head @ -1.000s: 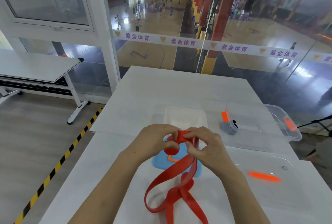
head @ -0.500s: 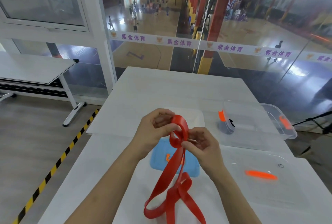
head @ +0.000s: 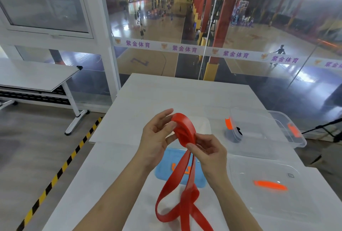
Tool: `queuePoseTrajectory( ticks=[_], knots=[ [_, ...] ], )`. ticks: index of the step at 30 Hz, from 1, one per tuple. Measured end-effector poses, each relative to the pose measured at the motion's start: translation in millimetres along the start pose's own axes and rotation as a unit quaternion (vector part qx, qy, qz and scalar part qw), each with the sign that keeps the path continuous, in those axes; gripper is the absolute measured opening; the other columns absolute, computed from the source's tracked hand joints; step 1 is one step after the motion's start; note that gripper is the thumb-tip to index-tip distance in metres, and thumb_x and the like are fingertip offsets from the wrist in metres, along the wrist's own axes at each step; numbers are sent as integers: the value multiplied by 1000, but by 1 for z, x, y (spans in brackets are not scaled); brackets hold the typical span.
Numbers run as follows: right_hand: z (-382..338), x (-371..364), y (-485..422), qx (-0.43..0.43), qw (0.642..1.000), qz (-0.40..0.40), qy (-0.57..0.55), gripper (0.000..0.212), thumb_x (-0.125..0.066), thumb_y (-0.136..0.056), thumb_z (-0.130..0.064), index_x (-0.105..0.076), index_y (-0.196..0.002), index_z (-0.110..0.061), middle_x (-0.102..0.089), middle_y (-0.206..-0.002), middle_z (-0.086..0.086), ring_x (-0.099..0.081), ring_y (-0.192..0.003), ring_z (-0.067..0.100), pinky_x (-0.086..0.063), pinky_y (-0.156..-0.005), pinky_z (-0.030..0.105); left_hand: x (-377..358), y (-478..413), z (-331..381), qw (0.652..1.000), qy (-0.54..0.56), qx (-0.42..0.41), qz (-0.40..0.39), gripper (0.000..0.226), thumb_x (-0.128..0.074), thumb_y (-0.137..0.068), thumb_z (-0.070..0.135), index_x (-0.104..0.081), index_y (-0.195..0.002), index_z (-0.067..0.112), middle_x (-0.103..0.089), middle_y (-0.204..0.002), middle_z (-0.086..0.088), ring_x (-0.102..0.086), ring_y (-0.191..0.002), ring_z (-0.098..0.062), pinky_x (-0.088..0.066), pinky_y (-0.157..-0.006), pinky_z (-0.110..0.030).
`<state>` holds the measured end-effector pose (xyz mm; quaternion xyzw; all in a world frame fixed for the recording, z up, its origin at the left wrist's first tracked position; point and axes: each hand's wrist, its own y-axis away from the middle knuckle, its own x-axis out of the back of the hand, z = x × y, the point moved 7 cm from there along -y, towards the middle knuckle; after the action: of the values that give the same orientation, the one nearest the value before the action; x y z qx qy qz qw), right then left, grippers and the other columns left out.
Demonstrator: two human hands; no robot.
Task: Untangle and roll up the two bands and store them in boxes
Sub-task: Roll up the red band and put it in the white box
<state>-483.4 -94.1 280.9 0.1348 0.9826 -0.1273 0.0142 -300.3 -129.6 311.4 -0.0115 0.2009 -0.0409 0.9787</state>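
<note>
A long white table (head: 166,92) runs away from the person toward a glass wall (head: 259,27) that looks down on a sports hall. A second white table on a folding frame (head: 33,75) stands well apart on the left.

On the far right of the main table sits a clear plastic storage box with orange latches (head: 288,132). A dark rolled object (head: 230,135) shows through its left end, but what it is cannot be made out. Nearer, also on the right, lies a flat clear plastic lid with an orange strip at its middle (head: 249,199). In the middle of the table lies a light-blue rectangular lid with orange clips (head: 162,171). Just beyond it is a shallow white box (head: 202,125), mostly hidden by the hands.

The flat red elastic band (head: 185,129) is held up above the blue lid. Its upper part is wound into a loose coil between the hands. Two strands hang from the coil, cross over one another and trail in loops onto the table near the person.

The left hand (head: 155,138) holds the coil's left side, thumb pressed on the front face and fingers loosely curved behind, with the forefinger standing up. The right hand (head: 211,151) pinches the band at the coil's lower right edge between thumb and forefinger, and its other fingers are curled in.
</note>
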Motion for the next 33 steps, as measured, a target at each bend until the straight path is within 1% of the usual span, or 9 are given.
queuePoseTrajectory(
  ticks=[4, 8, 10, 14, 15, 19, 26, 29, 33],
  knots=[
    [-15, 12, -12, 31, 999, -26, 18, 41, -89, -74, 4, -81, -96, -30, -83, -98, -8, -79, -91, 11, -59, -85, 18, 10, -1, 2, 991, -101, 0, -90, 34, -64, -100, 5, -68, -131, 17, -76, -121, -2, -74, -115, -23, -63, -92, -39],
    [-32, 13, -18, 76, 989, -97, 79, 32, -91, -70, -23, -83, -94, -43, -82, -102, -12, -78, -97, 10, -58, -90, 19, 22, -5, 5, 957, -268, -22, -112, 28, -79, -90, 7, -71, -113, 22, -74, -126, 14, -67, -123, -5, -56, -105, -35],
    [-37, 9, -19, 106, 970, -143, 163, 30, -89, -73, -34, -83, -102, -37, -81, -102, -15, -76, -101, 10, -57, -92, 19, 19, -6, 8, 940, -318, -15, -124, 29, -83, -87, 14, -70, -107, 30, -69, -130, 26, -61, -125, 5, -53, -106, -28],
    [-44, 0, -17, 153, 934, -190, 260, 33, -87, -79, -37, -83, -109, -26, -77, -108, -21, -73, -102, 5, -58, -92, 20, 4, -2, 8, 889, -423, -29, -172, 28, -84, -86, 22, -66, -102, 37, -72, -117, 24, -63, -118, 6, -56, -94, -21],
    [-44, 2, -16, 155, 938, -185, 250, 33, -88, -79, -34, -82, -110, -25, -78, -108, -19, -74, -102, 5, -59, -93, 21, 2, -2, 9, 886, -430, -39, -168, 28, -84, -86, 23, -66, -102, 38, -73, -112, 23, -64, -116, 8, -56, -94, -21],
    [-34, 8, -14, 108, 971, -137, 161, 35, -90, -77, -28, -80, -111, -25, -80, -109, -13, -77, -106, 14, -61, -97, 30, 0, 1, 14, 931, -336, -64, -124, 35, -83, -86, 14, -71, -102, 43, -75, -108, 24, -68, -112, 4, -56, -98, -23],
    [-15, 15, -8, 27, 996, -73, 47, 41, -89, -77, 1, -79, -109, -23, -81, -103, 2, -78, -101, 25, -63, -95, 42, -1, 5, 4, 984, -168, -29, -48, 38, -72, -94, -1, -71, -115, 30, -77, -113, 4, -75, -108, -15, -64, -76, -30],
    [-24, 19, -15, 25, 995, -71, 72, 37, -91, -74, -9, -81, -100, -33, -82, -100, -6, -79, -96, 18, -64, -92, 37, -3, 4, -4, 969, -217, 18, -119, 43, -69, -98, 7, -65, -131, 34, -69, -127, 0, -72, -115, -16, -63, -84, -30],
    [-44, 13, -18, 61, 968, -168, 174, 33, -90, -72, -34, -79, -99, -50, -80, -105, -21, -77, -101, 7, -61, -95, 25, -4, 2, -2, 899, -385, 48, -203, 59, -82, -88, 29, -59, -140, 44, -64, -136, 24, -58, -130, 3, -50, -109, -27]
  ],
)
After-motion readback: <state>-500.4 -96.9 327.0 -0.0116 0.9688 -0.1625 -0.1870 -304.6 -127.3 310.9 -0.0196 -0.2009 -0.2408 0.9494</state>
